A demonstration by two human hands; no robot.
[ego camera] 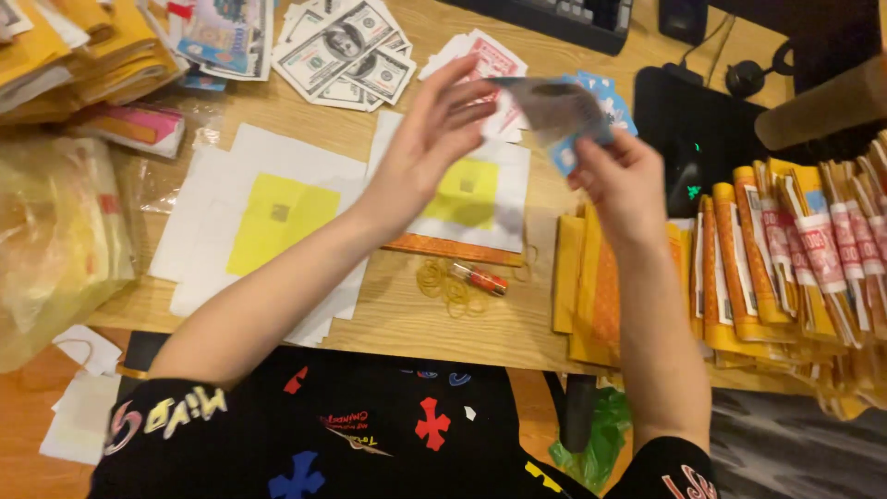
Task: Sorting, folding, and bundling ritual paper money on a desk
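Note:
My right hand [621, 180] pinches a small stack of paper notes [554, 109], grey and blue, held up above the wooden table [407, 314]. The fingers of my left hand [434, 139] are spread and touch the left end of the top grey note, which is blurred. Below my hands lie white sheets with yellow squares [277, 217] and another such sheet [471, 194].
Piles of printed paper bills [346, 51] and red-and-white cards [490, 60] lie at the back. Bundles of yellow and orange paper with red bands [785, 268] fill the right. Rubber bands [443, 282] and a small red lighter [480, 279] lie near the front. A plastic bag [55, 240] sits left.

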